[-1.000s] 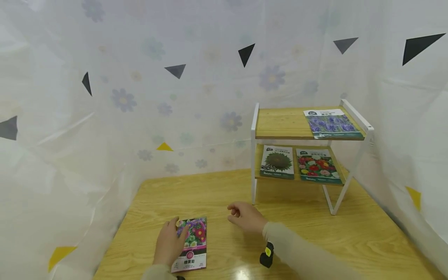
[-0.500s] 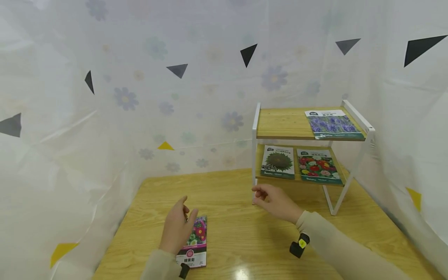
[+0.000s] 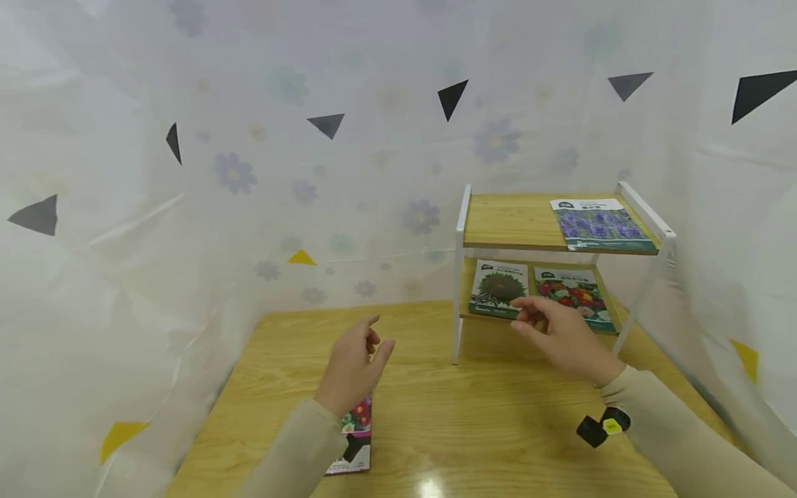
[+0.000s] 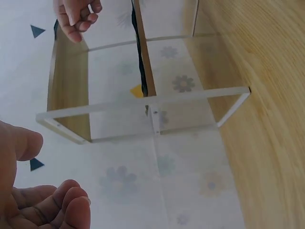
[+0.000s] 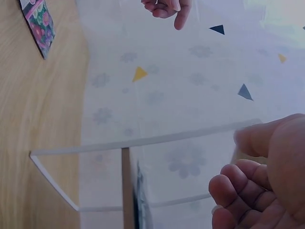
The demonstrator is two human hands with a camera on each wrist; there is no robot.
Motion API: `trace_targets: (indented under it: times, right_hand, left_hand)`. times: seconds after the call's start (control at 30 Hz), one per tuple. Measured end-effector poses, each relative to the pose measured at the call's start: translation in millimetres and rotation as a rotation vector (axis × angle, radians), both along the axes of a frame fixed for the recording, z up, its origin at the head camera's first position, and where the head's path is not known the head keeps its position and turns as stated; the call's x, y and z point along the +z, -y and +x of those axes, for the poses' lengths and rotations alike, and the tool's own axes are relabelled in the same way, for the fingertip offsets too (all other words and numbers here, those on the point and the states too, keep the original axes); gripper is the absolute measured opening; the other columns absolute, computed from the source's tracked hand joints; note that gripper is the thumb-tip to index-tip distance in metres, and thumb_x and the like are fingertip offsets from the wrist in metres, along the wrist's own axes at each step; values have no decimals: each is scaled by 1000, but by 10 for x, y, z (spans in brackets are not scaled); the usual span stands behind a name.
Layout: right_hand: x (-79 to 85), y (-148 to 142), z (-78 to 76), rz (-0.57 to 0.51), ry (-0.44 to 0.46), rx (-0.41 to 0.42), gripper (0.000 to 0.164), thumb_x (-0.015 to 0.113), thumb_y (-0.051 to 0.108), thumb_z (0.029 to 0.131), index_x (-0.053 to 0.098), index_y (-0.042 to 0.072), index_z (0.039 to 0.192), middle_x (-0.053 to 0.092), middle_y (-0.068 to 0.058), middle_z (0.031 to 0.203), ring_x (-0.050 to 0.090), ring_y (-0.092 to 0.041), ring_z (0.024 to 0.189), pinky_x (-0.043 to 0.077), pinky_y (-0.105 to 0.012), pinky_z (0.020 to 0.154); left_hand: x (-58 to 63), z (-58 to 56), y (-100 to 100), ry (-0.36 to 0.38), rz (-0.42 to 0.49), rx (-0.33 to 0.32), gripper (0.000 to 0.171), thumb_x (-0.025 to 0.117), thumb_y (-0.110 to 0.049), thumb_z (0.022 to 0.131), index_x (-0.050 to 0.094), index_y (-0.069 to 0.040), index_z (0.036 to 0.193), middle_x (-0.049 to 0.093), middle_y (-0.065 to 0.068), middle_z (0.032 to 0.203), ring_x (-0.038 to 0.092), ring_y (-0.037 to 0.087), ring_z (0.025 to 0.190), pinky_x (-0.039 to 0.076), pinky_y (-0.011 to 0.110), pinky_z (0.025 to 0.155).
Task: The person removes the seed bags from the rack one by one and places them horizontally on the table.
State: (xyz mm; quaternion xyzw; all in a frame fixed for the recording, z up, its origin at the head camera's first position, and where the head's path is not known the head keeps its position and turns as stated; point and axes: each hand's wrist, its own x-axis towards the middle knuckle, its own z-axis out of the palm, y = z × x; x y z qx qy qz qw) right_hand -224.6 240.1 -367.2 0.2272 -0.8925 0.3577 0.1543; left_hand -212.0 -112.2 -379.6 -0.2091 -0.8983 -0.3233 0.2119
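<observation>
In the head view, the right hand hung before the lower shelf of the white rack, its thumb well apart from loosely bent fingers and nothing between them. Behind it, the single-bloom packet lay on the left of that shelf and the red-flower packet, partly covered by the hand, on the right; the purple-flower packet lay at the right of the upper shelf. The left hand hung above the table, thumb and fingers apart, while the pink-banded packet lay at the near left, partly hidden by the forearm. In the left wrist view, the left hand held nothing and was well apart from the rack. In the right wrist view, a gap showed between the right fingers and the shelf board. The step in hand looked like a reach for the lower packets; taking one would probably call for the right fingertips to meet its near edge and pinch
</observation>
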Motion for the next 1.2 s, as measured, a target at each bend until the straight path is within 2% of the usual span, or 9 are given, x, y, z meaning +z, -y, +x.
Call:
trace_targets:
  times: [0.13,0.27,0.43,0.67,0.77,0.87,0.97,1.1,1.2]
  right_hand:
    - [215,-161,81,18,-101,-59,29,61,20,96,60,6,122,62,1,93,55,-9,73,45,-23,57]
    - [433,-315,149,22,-162,-106,28,62,15,95,60,4,121,61,0,90,54,-6,71,44,-19,58]
    - [656,-502,155,69,-247,-183,29,63,15,94,62,3,120,62,-1,86,53,-2,70,42,-13,60]
    - [888,-774,128,114,-268,-314,28,63,20,94,64,0,113,64,-10,88,48,6,73,36,-6,58]
    - [967,-882,86,176,-289,-356,29,63,21,93,65,-1,111,66,-13,88,57,-10,76,40,-16,60]
    - [1034,-971,15,230,-271,-381,32,60,22,94,64,-5,112,65,-19,90,60,-30,79,43,-34,63]
    - [1104,-1023,-80,282,-230,-406,38,58,24,95,63,-9,112,63,-26,95,60,-38,83,45,-49,65]
    - [1220,-1008,-204,341,-124,-457,51,53,35,97,59,-11,118,59,-34,107,58,-44,89,46,-56,65]
    - [1307,-949,-265,392,-78,-492,56,49,42,97,59,-9,119,57,-35,113,58,-42,86,46,-51,57]
  left_hand:
    - [224,-48,-244,-62,-40,-112,46,60,-26,97,51,0,134,57,1,88,54,17,72,45,26,62]
    - [444,-96,-505,-85,-80,-184,46,58,-28,98,50,-1,135,59,5,94,58,18,78,48,27,66]
    - [668,-178,-806,-130,-142,-218,45,55,-32,98,51,-4,134,58,3,104,56,13,89,49,26,75]
    - [931,-329,-1214,-236,-247,-224,44,50,-36,100,53,-6,132,58,5,115,56,15,103,49,26,86]
    - [1031,-383,-1391,-260,-313,-212,44,49,-36,100,53,-6,132,57,5,117,55,15,104,48,26,89]
    - [1130,-418,-1565,-274,-385,-218,44,49,-37,100,54,-6,131,56,4,117,54,15,105,47,25,90]
    - [1223,-453,-1741,-274,-468,-224,46,46,-38,101,53,-6,133,56,3,119,54,13,106,46,22,90]
    - [1321,-508,-1954,-257,-561,-225,50,40,-42,101,49,-8,137,54,1,124,53,11,111,41,19,96]
    - [1374,-546,-2084,-265,-607,-223,50,39,-43,102,50,-9,135,54,0,123,53,9,107,41,18,95]
